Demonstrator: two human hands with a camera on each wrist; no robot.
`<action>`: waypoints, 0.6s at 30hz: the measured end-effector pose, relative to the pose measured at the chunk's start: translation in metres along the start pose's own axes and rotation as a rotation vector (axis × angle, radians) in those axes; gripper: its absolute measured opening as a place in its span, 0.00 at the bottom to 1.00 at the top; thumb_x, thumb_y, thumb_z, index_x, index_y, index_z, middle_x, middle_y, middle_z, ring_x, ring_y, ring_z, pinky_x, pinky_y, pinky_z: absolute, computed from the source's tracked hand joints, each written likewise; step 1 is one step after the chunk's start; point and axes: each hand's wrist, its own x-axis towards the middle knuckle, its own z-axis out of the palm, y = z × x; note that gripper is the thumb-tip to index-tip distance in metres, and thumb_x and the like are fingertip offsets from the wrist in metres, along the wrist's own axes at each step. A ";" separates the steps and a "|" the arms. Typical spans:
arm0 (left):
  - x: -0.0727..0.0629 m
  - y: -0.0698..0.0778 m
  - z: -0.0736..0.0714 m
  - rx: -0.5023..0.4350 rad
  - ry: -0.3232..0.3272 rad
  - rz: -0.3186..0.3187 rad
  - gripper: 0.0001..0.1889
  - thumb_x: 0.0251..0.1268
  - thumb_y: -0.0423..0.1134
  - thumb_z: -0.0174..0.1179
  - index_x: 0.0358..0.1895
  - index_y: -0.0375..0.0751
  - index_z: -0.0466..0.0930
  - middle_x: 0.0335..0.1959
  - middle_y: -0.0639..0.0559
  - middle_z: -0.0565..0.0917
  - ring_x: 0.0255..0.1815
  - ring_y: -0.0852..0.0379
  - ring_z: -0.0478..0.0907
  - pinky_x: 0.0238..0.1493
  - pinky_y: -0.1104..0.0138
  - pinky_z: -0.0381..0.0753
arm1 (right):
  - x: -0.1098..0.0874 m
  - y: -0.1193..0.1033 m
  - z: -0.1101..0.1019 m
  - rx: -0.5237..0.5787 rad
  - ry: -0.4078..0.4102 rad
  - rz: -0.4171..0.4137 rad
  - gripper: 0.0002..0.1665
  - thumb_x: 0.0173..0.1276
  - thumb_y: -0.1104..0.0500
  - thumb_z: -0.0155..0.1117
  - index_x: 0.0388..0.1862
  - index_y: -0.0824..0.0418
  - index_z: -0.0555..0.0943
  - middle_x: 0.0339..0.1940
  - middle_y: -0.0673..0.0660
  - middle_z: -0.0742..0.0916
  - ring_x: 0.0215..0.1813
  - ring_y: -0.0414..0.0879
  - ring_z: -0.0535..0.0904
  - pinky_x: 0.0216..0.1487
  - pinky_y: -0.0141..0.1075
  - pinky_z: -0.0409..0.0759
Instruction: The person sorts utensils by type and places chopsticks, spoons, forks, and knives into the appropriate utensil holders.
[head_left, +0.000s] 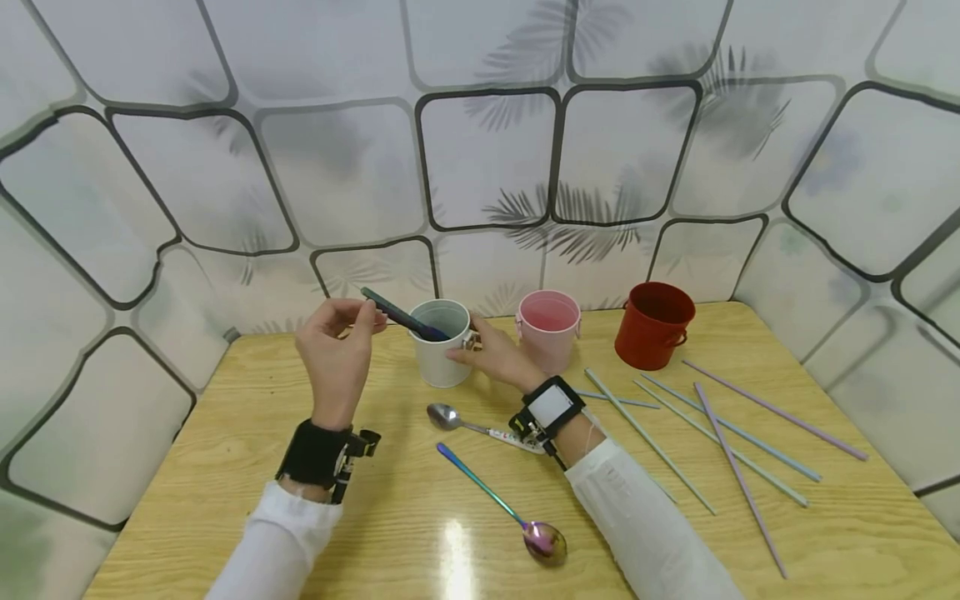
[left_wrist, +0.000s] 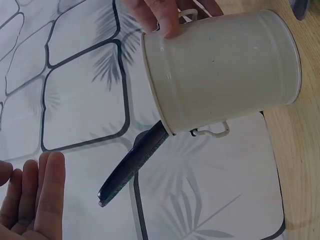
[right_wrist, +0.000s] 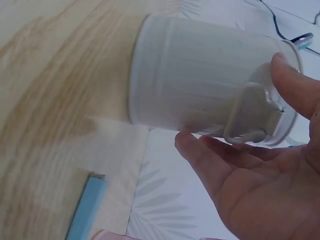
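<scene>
My right hand (head_left: 501, 356) grips the small white bucket (head_left: 441, 364) near its rim, thumb on one side and fingers on the other, around a side handle (right_wrist: 250, 112). The bucket stands upright on the table. Out of its mouth leans a dark, narrow item (left_wrist: 132, 162) with a patterned edge, its lower end hidden inside. My left hand (head_left: 337, 350) is beside the item's upper end; the two overlap in the head view. In the left wrist view, the left fingers (left_wrist: 49, 195) are fairly straight and apart from it, holding nothing.
A pink bucket (head_left: 547, 348) and a red bucket (head_left: 647, 340) stand to the right. A silver spoon (head_left: 444, 416) with a patterned handle and a rainbow-coloured spoon (head_left: 544, 543) lie in front. Several thin pastel sticks (head_left: 738, 475) are scattered at right. A patterned cloth backdrop (head_left: 487, 158) encloses the table.
</scene>
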 end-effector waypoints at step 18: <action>-0.006 0.009 0.015 -0.026 -0.112 0.009 0.06 0.72 0.28 0.63 0.39 0.24 0.82 0.34 0.33 0.85 0.32 0.54 0.86 0.40 0.65 0.90 | -0.016 -0.042 -0.035 -0.081 0.061 -0.028 0.48 0.76 0.49 0.67 0.85 0.57 0.54 0.83 0.61 0.63 0.81 0.58 0.61 0.79 0.48 0.64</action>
